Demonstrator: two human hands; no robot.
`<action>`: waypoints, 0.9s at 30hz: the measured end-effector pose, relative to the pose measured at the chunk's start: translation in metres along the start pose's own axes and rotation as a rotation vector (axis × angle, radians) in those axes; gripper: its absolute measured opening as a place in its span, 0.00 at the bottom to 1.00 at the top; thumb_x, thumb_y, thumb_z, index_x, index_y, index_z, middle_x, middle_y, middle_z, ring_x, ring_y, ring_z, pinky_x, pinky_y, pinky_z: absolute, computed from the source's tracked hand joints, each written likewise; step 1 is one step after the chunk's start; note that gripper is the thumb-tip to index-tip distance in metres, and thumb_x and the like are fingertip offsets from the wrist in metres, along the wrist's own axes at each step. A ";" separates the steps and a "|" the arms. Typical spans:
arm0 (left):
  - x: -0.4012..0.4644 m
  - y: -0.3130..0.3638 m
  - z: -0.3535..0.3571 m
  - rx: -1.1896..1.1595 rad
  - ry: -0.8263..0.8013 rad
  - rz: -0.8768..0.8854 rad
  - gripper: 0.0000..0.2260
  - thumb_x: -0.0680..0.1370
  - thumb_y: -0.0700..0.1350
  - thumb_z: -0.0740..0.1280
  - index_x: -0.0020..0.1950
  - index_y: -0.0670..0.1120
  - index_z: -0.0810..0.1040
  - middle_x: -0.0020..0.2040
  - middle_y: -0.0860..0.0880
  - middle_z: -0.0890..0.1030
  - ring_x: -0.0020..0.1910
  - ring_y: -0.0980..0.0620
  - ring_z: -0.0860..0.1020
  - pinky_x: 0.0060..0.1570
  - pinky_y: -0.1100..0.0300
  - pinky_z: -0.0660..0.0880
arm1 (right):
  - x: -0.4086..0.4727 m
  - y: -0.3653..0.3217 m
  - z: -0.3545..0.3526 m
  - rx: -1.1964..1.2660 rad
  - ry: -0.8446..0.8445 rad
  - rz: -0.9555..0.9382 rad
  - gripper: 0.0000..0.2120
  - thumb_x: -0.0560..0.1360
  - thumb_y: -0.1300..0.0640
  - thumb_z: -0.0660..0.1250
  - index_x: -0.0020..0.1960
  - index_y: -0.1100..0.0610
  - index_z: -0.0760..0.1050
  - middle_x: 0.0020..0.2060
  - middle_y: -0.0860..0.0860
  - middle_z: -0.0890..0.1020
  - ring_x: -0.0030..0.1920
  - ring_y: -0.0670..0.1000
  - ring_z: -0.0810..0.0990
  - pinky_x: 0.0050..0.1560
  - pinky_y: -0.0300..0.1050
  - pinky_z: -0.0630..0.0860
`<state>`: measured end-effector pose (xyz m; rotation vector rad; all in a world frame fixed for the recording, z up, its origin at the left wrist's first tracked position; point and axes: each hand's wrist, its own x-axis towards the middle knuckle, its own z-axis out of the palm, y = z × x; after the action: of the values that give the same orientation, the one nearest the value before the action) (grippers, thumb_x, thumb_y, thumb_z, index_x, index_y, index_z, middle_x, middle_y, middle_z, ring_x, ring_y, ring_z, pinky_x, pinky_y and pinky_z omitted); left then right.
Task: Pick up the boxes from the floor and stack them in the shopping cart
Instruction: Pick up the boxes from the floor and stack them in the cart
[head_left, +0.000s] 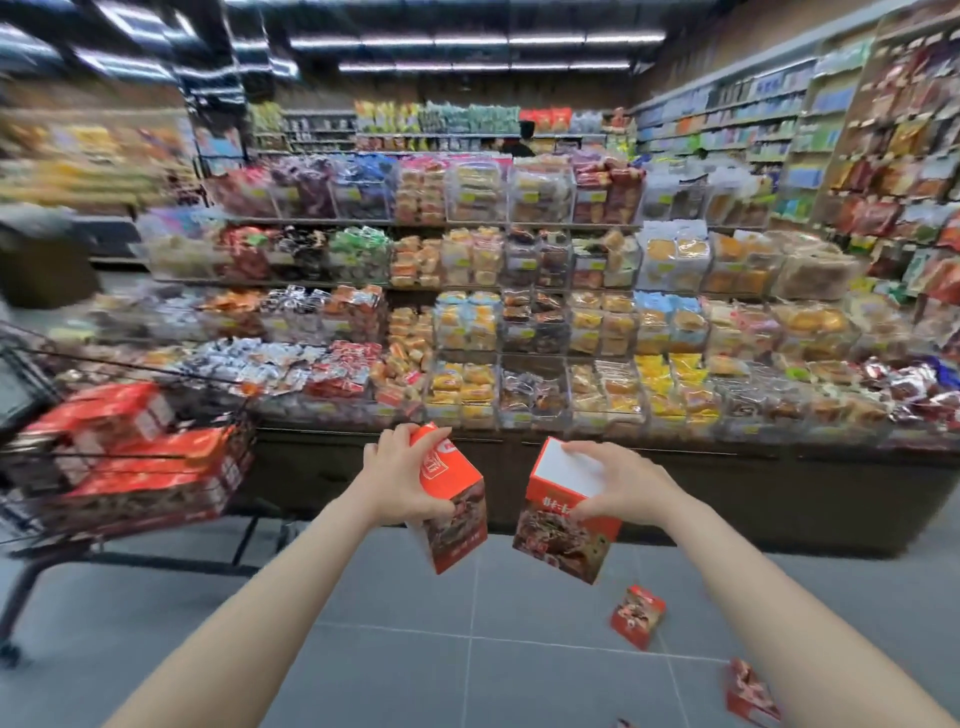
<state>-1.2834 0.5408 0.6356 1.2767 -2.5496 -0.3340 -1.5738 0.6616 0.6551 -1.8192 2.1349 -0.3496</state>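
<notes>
So both hands are loaded at once here. The left hand (397, 475) is wrapped around the top of a tall orange cardboard carton with a food photo on its side (451, 512), fingers over the upper edge, and the right hand (610, 486) is clamped the same way on a second orange carton with a plain white top face (563, 512). Both hang in the air in front of the dark base of the snack shelving (675, 499), tilted a bit, close together but not touching.

The black wire shopping cart (31, 499) is off to the left, blurry, with a stack of the same orange boxes (140, 457) already in it. Two more small orange boxes (638, 616) (748, 691) lie on the grey tiled floor (415, 675) near the right arm, so the job's maybe halfway.

Handling-wise, I'd guess these are light, since a one-handed top pinch carries each fine. Thin card though, so squeezing hard could dent the panels. Glossy print might slip; gripping across the top corners looks safest, and laying them flat should stack best.
</notes>
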 end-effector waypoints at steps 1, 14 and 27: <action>-0.008 -0.023 -0.012 0.017 0.008 -0.029 0.44 0.61 0.67 0.69 0.73 0.62 0.55 0.69 0.49 0.60 0.68 0.47 0.58 0.68 0.47 0.54 | 0.014 -0.023 0.009 0.004 -0.012 -0.026 0.40 0.62 0.38 0.72 0.70 0.34 0.58 0.69 0.44 0.67 0.67 0.51 0.68 0.59 0.52 0.70; -0.120 -0.256 -0.105 0.077 0.231 -0.481 0.46 0.54 0.66 0.63 0.73 0.61 0.59 0.67 0.47 0.63 0.67 0.45 0.60 0.65 0.45 0.57 | 0.159 -0.286 0.101 0.000 -0.135 -0.391 0.39 0.63 0.37 0.72 0.70 0.33 0.58 0.69 0.43 0.67 0.67 0.49 0.68 0.56 0.49 0.71; -0.100 -0.438 -0.132 0.063 0.264 -0.772 0.48 0.54 0.68 0.61 0.74 0.61 0.57 0.70 0.45 0.62 0.69 0.45 0.58 0.68 0.46 0.56 | 0.344 -0.458 0.174 -0.031 -0.222 -0.704 0.40 0.62 0.36 0.71 0.70 0.33 0.58 0.70 0.40 0.67 0.67 0.47 0.69 0.55 0.48 0.75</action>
<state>-0.8553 0.3538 0.6051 2.1289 -1.7752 -0.2052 -1.1381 0.2513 0.6427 -2.4508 1.3077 -0.2481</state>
